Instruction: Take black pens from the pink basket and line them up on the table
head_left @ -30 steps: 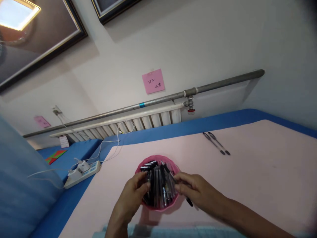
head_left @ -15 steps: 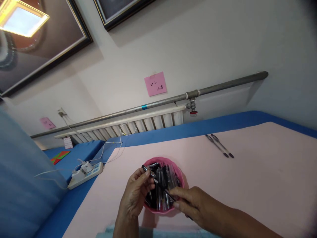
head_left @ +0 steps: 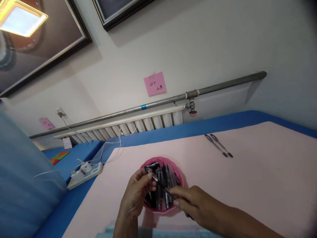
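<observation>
We get soft, rather dim indoor light, with 1 dazzling patch of glare (head_left: pixel 23 19) on the left framed picture (head_left: pixel 60 41); we see faint shadows on the wall (head_left: pixel 210 43) and below the pink bowl (head_left: pixel 162 158), darkened right corners, and blurred writing on the farther note (head_left: pixel 47 123)

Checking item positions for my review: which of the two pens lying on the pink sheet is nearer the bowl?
The left pen in the picture; the other pen lies alongside, farther right and so farther from the pink bowl.
</observation>
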### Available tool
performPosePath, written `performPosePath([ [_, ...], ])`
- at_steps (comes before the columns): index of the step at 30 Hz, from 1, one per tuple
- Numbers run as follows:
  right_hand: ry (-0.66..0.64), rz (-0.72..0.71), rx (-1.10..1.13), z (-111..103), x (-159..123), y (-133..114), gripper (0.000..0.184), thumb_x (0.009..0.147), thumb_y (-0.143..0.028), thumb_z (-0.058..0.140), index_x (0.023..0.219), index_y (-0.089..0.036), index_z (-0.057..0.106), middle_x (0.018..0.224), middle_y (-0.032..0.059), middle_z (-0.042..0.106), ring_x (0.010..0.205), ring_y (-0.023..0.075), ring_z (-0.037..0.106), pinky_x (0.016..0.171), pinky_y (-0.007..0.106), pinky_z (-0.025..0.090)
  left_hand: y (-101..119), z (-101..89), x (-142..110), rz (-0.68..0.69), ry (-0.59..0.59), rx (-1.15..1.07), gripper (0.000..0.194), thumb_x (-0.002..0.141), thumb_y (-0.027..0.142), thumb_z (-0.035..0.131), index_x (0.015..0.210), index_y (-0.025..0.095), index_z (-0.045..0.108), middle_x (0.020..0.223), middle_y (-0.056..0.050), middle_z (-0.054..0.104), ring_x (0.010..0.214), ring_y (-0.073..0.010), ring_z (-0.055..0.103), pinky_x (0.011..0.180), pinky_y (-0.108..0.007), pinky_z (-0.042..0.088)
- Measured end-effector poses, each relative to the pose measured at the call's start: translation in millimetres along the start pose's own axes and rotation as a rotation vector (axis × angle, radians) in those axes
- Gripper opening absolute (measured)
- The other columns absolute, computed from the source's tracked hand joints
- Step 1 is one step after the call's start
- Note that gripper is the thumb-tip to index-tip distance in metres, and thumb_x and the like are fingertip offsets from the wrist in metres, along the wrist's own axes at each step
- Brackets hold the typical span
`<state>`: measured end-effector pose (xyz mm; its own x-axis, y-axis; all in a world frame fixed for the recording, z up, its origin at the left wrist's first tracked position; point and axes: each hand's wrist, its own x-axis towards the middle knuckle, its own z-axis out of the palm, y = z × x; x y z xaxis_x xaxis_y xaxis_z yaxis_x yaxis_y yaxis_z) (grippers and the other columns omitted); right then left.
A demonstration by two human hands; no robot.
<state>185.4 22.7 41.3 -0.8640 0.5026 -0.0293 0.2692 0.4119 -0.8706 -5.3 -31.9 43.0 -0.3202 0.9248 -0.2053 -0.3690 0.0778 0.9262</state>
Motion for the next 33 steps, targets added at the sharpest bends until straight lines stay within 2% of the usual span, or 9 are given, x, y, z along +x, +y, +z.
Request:
performPosePath([
  [4, 0.032, 0.054, 0.066, 5.3, 2.3, 8.5, 0.015, 0.085, -0.025, 0.043, 0.084, -0.02, 0.058, 0.058, -0.0062, 0.042, 0.05, 0.0058, 0.037, 0.048, 0.016, 0.03, -6.2, 2.8, 1.8, -0.006, -0.018, 0.071, 0.025, 0.062, 0.027, 0.074, 0.075, 0.013, 0.058, 0.064, 0.003, 0.055, 0.054, -0.0069, 0.054, 0.052, -0.019, 0.045],
  [9, 0.028, 0.251, 0.176, 15.1, 4.4, 21.0, 0.024, 0.084, -0.032, 0.04, 0.098, -0.023, 0.057, 0.056, -0.0068, 0.045, 0.037, 0.0042, 0.038, 0.036, 0.015, 0.031, -15.4, 7.3, 2.9, -0.051, -0.006, 0.159, 0.03, 0.058, 0.033, 0.075, 0.075, 0.015, 0.058, 0.062, 0.003, 0.057, 0.055, -0.0083, 0.054, 0.054, -0.021, 0.044],
  [13, 0.01, 0.317, 0.229, 14.0, 4.7, 22.0, 0.027, 0.076, -0.021, 0.046, 0.1, -0.023, 0.057, 0.05, -0.0084, 0.046, 0.034, 0.0046, 0.041, 0.035, 0.014, 0.033, -16.8, 10.9, 2.9, -0.06, -0.008, 0.196, 0.035, 0.059, 0.037, 0.074, 0.083, 0.015, 0.062, 0.067, 0.0, 0.061, 0.06, -0.0101, 0.056, 0.057, -0.022, 0.045],
  [15, 0.12, 0.262, 0.209, 2.0, 3.9, 23.5, 0.029, 0.075, -0.02, 0.046, 0.102, -0.022, 0.057, 0.052, -0.0078, 0.049, 0.037, 0.0049, 0.043, 0.037, 0.014, 0.035, -16.2, 10.5, 4.1, -0.061, 0.024, 0.213, 0.042, 0.059, 0.039, 0.074, 0.093, 0.016, 0.062, 0.079, -0.002, 0.064, 0.065, -0.0116, 0.058, 0.06, -0.023, 0.046],
  [17, 0.351, 0.225, 0.134, -21.2, 0.9, 30.3, 0.029, 0.079, -0.024, 0.044, 0.105, -0.021, 0.056, 0.063, -0.0049, 0.055, 0.042, 0.0059, 0.049, 0.041, 0.016, 0.038, -16.7, 8.7, 6.2, -0.058, 0.085, 0.223, 0.05, 0.057, 0.042, 0.074, 0.099, 0.017, 0.062, 0.088, -0.004, 0.066, 0.066, -0.0129, 0.059, 0.059, -0.024, 0.047],
  [20, 0.729, 0.406, -0.194, -70.4, -10.1, 52.9, 0.029, 0.082, -0.032, 0.041, 0.105, -0.021, 0.056, 0.072, -0.0024, 0.062, 0.053, 0.0094, 0.056, 0.048, 0.019, 0.042, -20.3, 6.2, 8.6, -0.057, 0.138, 0.233, 0.053, 0.053, 0.044, 0.076, 0.096, 0.016, 0.063, 0.089, -0.007, 0.067, 0.064, -0.0144, 0.061, 0.055, -0.025, 0.047],
  [21, 0.782, 0.461, -0.258, -87.0, -15.4, 62.8, 0.03, 0.083, -0.032, 0.041, 0.107, -0.02, 0.055, 0.075, -0.0009, 0.063, 0.059, 0.0113, 0.058, 0.052, 0.02, 0.043, -21.8, 6.0, 8.7, -0.056, 0.14, 0.236, 0.053, 0.052, 0.044, 0.076, 0.095, 0.016, 0.064, 0.089, -0.007, 0.067, 0.064, -0.0147, 0.061, 0.055, -0.025, 0.047],
  [26, 0.834, 0.683, -0.453, -137.5, -40.1, 110.8, 0.026, 0.085, -0.019, 0.041, 0.101, -0.011, 0.059, 0.082, 0.0092, 0.064, 0.079, 0.0197, 0.06, 0.067, 0.029, 0.045, -27.2, 8.2, 6.4, -0.043, 0.19, 0.273, 0.05, 0.052, 0.043, 0.076, 0.093, 0.016, 0.065, 0.091, -0.009, 0.068, 0.063, -0.0161, 0.062, 0.054, -0.026, 0.048],
  [33, 0.7, 0.751, -0.61, -143.3, -35.5, 140.8, 0.025, 0.087, -0.031, 0.05, 0.107, -0.016, 0.055, 0.108, 0.0057, 0.058, 0.09, 0.0173, 0.058, 0.078, 0.038, 0.049, -27.7, 13.5, 3.0, -0.024, 0.184, 0.343, 0.046, 0.053, 0.042, 0.075, 0.091, 0.016, 0.066, 0.083, -0.006, 0.068, 0.062, -0.0162, 0.061, 0.052, -0.026, 0.048],
])
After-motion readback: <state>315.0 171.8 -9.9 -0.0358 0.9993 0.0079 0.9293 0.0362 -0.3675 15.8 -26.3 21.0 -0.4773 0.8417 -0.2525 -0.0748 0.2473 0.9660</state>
